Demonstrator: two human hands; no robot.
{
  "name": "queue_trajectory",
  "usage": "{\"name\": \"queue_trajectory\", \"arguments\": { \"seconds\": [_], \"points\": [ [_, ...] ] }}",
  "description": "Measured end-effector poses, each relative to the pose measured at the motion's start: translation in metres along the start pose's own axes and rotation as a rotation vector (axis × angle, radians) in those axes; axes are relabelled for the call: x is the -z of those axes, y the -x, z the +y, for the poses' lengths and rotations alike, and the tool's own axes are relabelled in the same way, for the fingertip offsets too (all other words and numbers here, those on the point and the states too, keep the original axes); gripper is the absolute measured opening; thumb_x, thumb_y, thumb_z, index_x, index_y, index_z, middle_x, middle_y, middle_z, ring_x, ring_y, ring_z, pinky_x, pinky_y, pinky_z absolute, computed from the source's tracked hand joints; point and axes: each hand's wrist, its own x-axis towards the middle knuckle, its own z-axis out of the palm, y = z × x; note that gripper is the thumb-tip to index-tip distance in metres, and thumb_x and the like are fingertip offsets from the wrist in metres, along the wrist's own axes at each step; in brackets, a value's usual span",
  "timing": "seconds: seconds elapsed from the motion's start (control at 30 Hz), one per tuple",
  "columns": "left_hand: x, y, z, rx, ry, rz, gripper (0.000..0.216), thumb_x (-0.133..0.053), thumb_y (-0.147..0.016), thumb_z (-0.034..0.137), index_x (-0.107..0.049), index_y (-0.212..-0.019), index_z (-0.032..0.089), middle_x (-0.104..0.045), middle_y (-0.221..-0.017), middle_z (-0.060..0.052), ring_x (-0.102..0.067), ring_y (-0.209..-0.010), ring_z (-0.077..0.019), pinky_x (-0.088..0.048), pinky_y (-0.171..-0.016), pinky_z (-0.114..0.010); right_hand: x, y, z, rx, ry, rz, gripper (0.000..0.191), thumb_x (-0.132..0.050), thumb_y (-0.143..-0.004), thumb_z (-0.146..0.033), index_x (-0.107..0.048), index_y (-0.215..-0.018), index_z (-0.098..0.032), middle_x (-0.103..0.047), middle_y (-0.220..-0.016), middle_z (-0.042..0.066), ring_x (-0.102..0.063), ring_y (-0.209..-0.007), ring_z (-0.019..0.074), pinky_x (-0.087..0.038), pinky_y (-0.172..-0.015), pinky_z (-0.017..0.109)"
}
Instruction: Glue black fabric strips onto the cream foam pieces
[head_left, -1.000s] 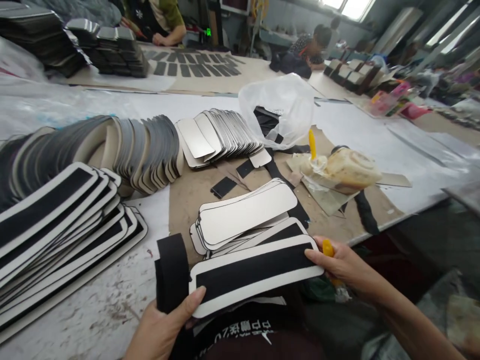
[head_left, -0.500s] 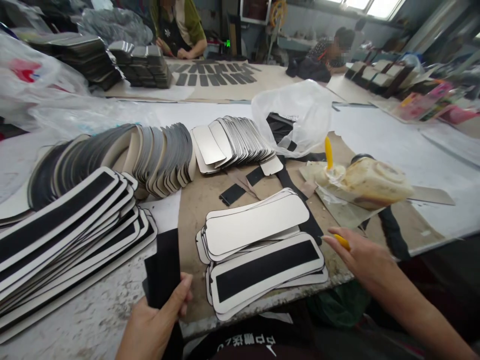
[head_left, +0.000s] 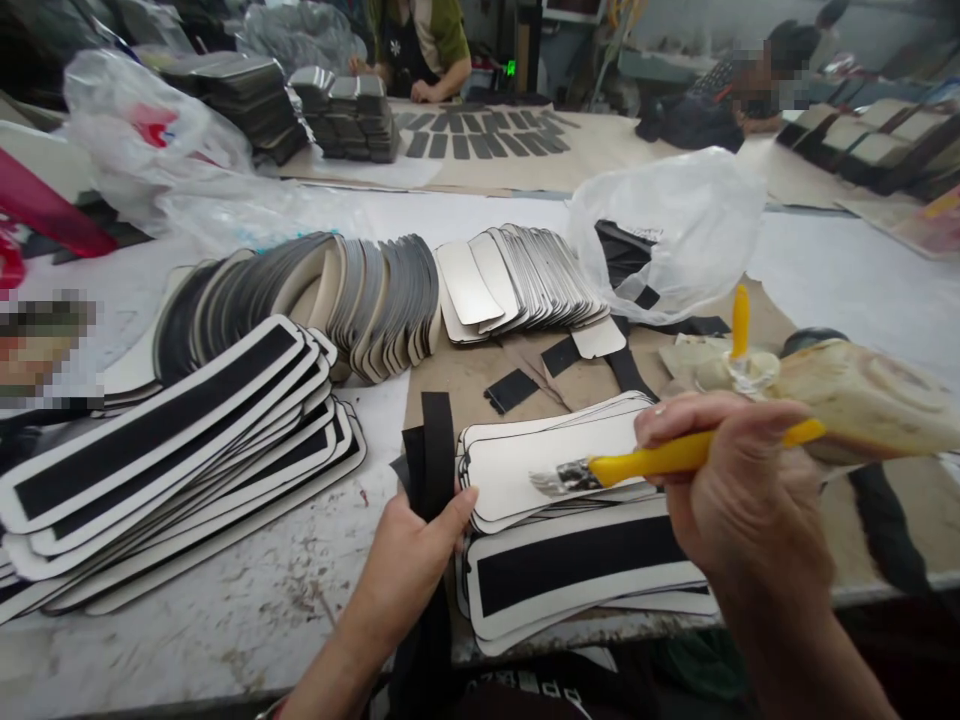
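Note:
My right hand (head_left: 757, 500) grips a brush with a yellow handle (head_left: 667, 456). Its bristles are over the upper white panel (head_left: 510, 460), seemingly touching its face. Pinched in my left hand (head_left: 409, 560) are several black strips (head_left: 438, 450), held upright at that panel's left end. My left thumb reaches the panel's edge. Just below, nearer to me, lies a stack topped by a white panel with a black strip (head_left: 577, 565) along its middle. My right hand hides the right ends of both stacks.
Stacked black-striped panels (head_left: 157, 430) lie at left, with curved pieces (head_left: 300, 300) behind. White panels (head_left: 525, 275) and a plastic bag (head_left: 675, 230) of black pieces stand further back. A yellowed container (head_left: 862, 400) lies at right, a yellow handle upright at its neck. People work across the table.
My right hand has brought the brush up and left over the upper white panel. My left hand has moved up and right to the panel's end with the strips. The view has shifted left.

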Motion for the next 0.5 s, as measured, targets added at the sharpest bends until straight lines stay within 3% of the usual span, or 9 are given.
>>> {"name": "queue_trajectory", "arguments": {
  "seconds": [0.13, 0.33, 0.43, 0.5],
  "points": [
    [0.000, 0.000, -0.004, 0.017, 0.071, -0.015, 0.025, -0.069, -0.072, 0.039, -0.065, -0.080, 0.016, -0.057, -0.054, 0.001, -0.053, -0.052, -0.0175, -0.044, -0.054, -0.028, -0.030, 0.006, 0.011, -0.205, -0.239, -0.055, 0.047, -0.046, -0.087, -0.061, -0.057, -0.069, -0.020, -0.054, -0.070, 0.003, -0.052, -0.059, 0.0137, -0.041, -0.049, 0.024],
    [0.001, -0.004, -0.009, 0.004, 0.152, 0.022, 0.039, -0.072, -0.068, 0.039, -0.065, -0.098, 0.015, -0.064, -0.066, -0.002, -0.061, -0.066, -0.0224, -0.049, -0.063, -0.033, -0.024, 0.010, 0.023, -0.453, -0.151, -0.240, 0.026, -0.070, -0.079, -0.041, -0.057, -0.083, -0.019, -0.057, -0.067, -0.003, -0.054, -0.054, 0.0091, -0.045, -0.051, 0.020],
    [0.001, -0.004, -0.011, 0.012, 0.150, 0.021, 0.040, -0.072, -0.068, 0.039, -0.064, -0.098, 0.015, -0.064, -0.068, -0.003, -0.060, -0.067, -0.0221, -0.049, -0.063, -0.032, -0.014, 0.010, 0.021, -0.446, -0.034, -0.308, 0.027, -0.066, -0.081, -0.044, -0.056, -0.084, -0.019, -0.059, -0.062, -0.002, -0.058, -0.055, 0.0130, -0.049, -0.052, 0.023],
    [0.002, -0.004, -0.013, 0.027, 0.141, 0.019, 0.038, -0.073, -0.067, 0.041, -0.065, -0.094, 0.015, -0.063, -0.065, -0.002, -0.059, -0.063, -0.0213, -0.048, -0.061, -0.032, -0.006, 0.010, 0.019, -0.347, 0.114, -0.253, 0.026, -0.064, -0.082, -0.043, -0.056, -0.083, -0.019, -0.060, -0.060, -0.001, -0.060, -0.055, 0.0153, -0.050, -0.053, 0.025]
  ]
}}
